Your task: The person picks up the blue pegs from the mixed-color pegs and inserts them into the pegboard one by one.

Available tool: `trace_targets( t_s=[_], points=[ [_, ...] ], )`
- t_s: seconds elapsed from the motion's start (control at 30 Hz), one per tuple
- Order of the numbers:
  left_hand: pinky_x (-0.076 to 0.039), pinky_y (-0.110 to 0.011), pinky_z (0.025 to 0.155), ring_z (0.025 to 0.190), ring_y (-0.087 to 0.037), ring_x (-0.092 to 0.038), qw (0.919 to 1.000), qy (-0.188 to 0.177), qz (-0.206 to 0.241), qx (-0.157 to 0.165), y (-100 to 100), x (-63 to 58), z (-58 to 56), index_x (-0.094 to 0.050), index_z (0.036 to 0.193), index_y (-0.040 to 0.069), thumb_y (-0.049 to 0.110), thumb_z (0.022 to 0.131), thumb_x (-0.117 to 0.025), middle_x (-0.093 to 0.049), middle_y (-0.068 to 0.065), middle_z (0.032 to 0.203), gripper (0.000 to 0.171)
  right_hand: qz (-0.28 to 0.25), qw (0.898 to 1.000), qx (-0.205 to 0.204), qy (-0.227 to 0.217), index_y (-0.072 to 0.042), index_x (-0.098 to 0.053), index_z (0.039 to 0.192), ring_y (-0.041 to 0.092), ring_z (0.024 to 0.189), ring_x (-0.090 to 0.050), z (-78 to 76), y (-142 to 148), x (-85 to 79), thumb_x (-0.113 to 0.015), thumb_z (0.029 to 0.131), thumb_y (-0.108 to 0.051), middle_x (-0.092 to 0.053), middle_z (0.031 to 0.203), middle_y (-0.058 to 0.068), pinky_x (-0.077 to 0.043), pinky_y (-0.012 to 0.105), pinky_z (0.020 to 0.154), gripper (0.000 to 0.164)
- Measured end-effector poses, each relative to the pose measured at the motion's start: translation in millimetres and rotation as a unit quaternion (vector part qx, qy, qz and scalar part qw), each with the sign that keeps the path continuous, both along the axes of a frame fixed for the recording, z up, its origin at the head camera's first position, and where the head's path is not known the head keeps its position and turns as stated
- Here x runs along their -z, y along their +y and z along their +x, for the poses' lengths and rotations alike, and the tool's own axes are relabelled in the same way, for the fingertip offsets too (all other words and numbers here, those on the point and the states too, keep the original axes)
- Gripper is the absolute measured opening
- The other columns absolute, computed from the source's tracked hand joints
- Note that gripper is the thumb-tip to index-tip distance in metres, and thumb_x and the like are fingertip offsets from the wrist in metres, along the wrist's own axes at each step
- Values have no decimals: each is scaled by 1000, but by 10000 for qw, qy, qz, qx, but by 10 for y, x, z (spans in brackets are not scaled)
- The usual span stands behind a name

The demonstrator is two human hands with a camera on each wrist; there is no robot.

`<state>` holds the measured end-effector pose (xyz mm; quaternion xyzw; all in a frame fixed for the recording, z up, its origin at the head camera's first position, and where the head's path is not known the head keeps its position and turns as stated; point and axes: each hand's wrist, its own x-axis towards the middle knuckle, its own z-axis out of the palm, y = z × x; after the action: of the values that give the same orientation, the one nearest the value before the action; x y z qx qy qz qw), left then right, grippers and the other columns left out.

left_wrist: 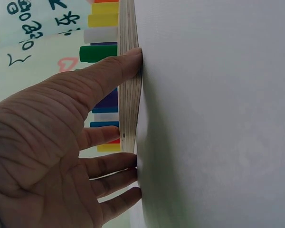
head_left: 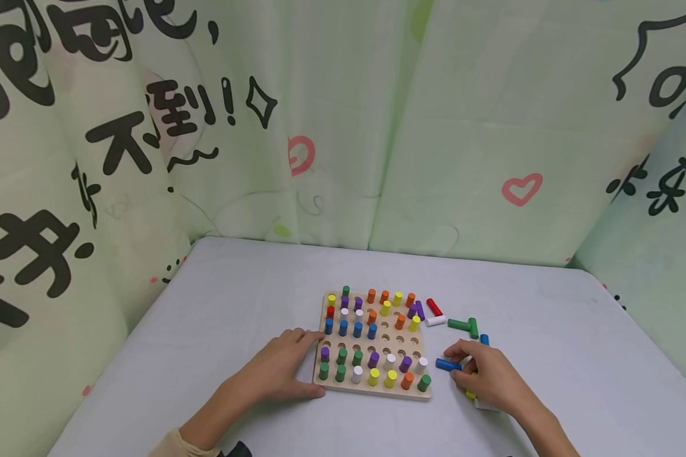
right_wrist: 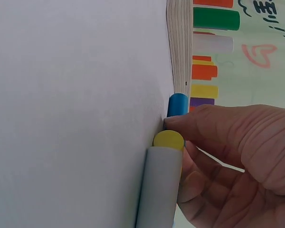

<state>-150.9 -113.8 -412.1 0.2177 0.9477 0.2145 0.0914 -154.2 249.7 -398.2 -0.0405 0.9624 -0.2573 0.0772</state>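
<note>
A wooden pegboard lies flat on the table, with colored pegs standing in many of its holes. Several holes in the middle and right hold no peg. My left hand rests at the board's left side, fingers extended. In the left wrist view its thumb touches the board's edge. Right of the board, my right hand pinches a blue peg lying sideways near the tabletop. In the right wrist view, a yellow peg and a white peg lie beside that hand, partly hidden from above.
Loose pegs lie right of the board: a red peg, a white one, a purple peg at the board's edge, green pegs and another blue peg. A printed curtain hangs around the white table.
</note>
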Motion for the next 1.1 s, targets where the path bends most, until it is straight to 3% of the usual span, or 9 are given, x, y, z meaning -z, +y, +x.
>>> trace_targets(
  t_s=[0.87, 1.1],
  points=[
    [-48, -53, 108, 128, -31, -54, 9998, -92, -110, -116, 18, -15, 1, -50, 148, 13, 56, 75, -86, -58, -13, 140, 91, -231, 9981, -311, 474, -7, -71, 111, 13, 85, -63, 3, -95, -97, -76, 90, -10, -71, 99, -2, -54, 25, 71, 21],
    [-48, -53, 108, 129, -31, -54, 9999, -68, -115, -88, 9, -9, 1, -50, 148, 14, 56, 76, -85, -58, -13, 140, 91, -333, 9963, -434, 661, -7, -71, 110, 14, 87, -65, -12, -197, -129, -74, 91, -10, -71, 100, 0, -59, 32, 77, 19]
  ],
)
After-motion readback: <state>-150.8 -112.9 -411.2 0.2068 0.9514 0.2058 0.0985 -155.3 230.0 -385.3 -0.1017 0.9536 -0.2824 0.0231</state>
